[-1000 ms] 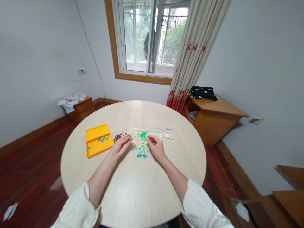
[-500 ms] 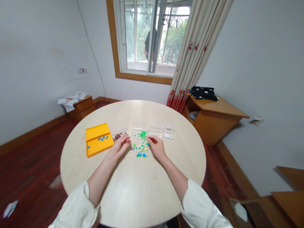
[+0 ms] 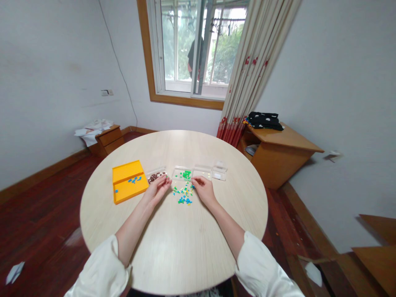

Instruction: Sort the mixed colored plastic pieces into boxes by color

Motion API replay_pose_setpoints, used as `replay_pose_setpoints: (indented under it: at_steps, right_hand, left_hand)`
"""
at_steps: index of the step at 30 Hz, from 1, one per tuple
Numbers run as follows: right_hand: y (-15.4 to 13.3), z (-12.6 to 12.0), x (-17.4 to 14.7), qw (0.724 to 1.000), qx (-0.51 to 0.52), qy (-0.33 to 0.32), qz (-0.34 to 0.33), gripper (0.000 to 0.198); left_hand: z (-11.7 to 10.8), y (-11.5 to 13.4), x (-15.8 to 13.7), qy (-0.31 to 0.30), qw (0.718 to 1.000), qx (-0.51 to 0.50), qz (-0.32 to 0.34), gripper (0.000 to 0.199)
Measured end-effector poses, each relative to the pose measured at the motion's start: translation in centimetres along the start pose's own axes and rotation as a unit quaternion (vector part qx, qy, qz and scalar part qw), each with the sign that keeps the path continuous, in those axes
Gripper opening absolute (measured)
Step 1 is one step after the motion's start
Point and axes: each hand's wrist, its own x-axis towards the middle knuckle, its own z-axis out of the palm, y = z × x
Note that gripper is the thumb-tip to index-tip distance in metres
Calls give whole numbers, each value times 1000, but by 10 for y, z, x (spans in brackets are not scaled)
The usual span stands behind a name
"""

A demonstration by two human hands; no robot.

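My left hand point(image 3: 158, 190) is half curled, palm turned inward, beside a clear tray of brown bricks point(image 3: 154, 177). A tiny green piece point(image 3: 166, 177) shows at its fingertips; whether it is held or lies behind them is unclear. My right hand point(image 3: 202, 189) has thumb and forefinger pinched together by the front of the clear trays, and whatever they hold is too small to see. Between both hands, small blue, green and yellow bricks point(image 3: 185, 201) lie scattered on the table. Just behind them stands a clear tray point(image 3: 176, 169) with green bricks point(image 3: 186, 174) in it.
At the left lies an open yellow case point(image 3: 126, 195) with several blue bricks point(image 3: 135, 180) inside. Farther right are another clear tray point(image 3: 202, 169) and a small clear box point(image 3: 219, 175). All stand on a round wooden table point(image 3: 182, 243). A person point(image 3: 192, 57) is visible beyond the window.
My left hand has shifted very slightly to the right, its fingers a little straighter. The right hand keeps its pinch in nearly the same place.
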Motion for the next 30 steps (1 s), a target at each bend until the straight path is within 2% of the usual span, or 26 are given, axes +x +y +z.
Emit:
replay_pose_setpoints:
  at_steps: [8, 14, 18, 23, 30]
  right_hand:
    - [-1, -2, -2, 1000, -12, -7, -9, 22]
    - [2, 5, 11, 998, -53, 8, -26, 20]
    - [1, 7, 15, 988, -129, -13, -79, 30]
    - [0, 6, 10, 965, -212, -38, -151, 38]
    - [-12, 9, -1, 950, -224, -75, -204, 26]
  left_hand:
    - [-2, -4, 3, -28, 1000, 6, -9, 24]
    - [-2, -7, 6, -18, 1000, 11, -11, 22]
    - [-3, -7, 10, -20, 1000, 13, -18, 19]
    - [-4, -4, 6, -67, 997, 29, -29, 20]
    - [-6, -5, -3, -167, 979, 93, -74, 21]
